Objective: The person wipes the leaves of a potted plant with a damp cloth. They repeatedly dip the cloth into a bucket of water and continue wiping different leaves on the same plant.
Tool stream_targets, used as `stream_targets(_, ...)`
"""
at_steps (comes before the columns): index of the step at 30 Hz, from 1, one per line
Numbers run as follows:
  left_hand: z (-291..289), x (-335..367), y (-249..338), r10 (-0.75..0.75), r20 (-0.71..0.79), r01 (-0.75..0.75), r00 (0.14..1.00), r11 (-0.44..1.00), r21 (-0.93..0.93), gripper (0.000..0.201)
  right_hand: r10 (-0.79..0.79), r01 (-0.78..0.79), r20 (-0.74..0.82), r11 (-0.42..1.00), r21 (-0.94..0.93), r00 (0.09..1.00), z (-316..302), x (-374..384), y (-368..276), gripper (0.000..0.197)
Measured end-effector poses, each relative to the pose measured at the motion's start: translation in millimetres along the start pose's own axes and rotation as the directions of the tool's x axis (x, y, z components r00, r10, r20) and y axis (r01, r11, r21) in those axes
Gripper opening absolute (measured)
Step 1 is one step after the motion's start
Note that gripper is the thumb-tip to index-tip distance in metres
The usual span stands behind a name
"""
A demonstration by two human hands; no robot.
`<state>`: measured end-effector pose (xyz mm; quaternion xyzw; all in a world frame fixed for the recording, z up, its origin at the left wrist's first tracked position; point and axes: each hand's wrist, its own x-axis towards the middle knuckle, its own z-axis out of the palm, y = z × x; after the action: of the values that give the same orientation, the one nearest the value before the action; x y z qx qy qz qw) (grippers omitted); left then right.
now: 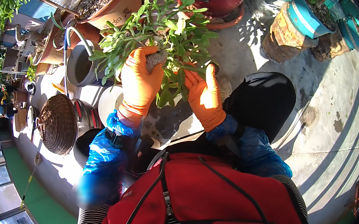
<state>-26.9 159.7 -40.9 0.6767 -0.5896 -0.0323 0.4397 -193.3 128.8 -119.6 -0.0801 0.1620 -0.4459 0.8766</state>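
Both my hands wear orange gloves, with blue plastic sleeves over the forearms. Between them is a leafy green plant (130, 37) with flat, segmented stems, spreading above and around the fingers. My left hand (139, 86) is closed on a greyish-brown root clump (155, 59) at the base of the plant, thumb on one side and fingers on the other. My right hand (206, 99) is open at the plant's right side, its thumb raised and apart. Its stretched fingers reach in among the lower leaves, which partly hide the fingertips.
A dark red pot (211, 5) on a saucer stands ahead, and a large terracotta pot (116, 6) at upper left. Left are a grey bucket (80, 65) and a brown wicker basket (58, 123). Blue pots (307, 18) sit on stump-like stands at upper right. My dark-clad knee (262, 100) is beside my right hand.
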Motion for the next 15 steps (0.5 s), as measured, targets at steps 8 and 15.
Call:
stream_targets(8, 10.6, -3.3, 6.7, 0.129, 0.239, -0.195, 0.962, 0.941, 0.277, 0.052, -0.005, 0.005, 0.001, 1.000, 0.010, 1.000, -0.4, -1.0, -0.3, 0.074)
stream_targets(15, 10.1, -17.8, 20.1, 0.110, 0.346, -0.117, 0.932, 0.993, 0.001, 0.079, 0.001, 0.002, -0.078, 0.999, 0.038, 0.997, -14.1, 4.6, 8.9, 0.069)
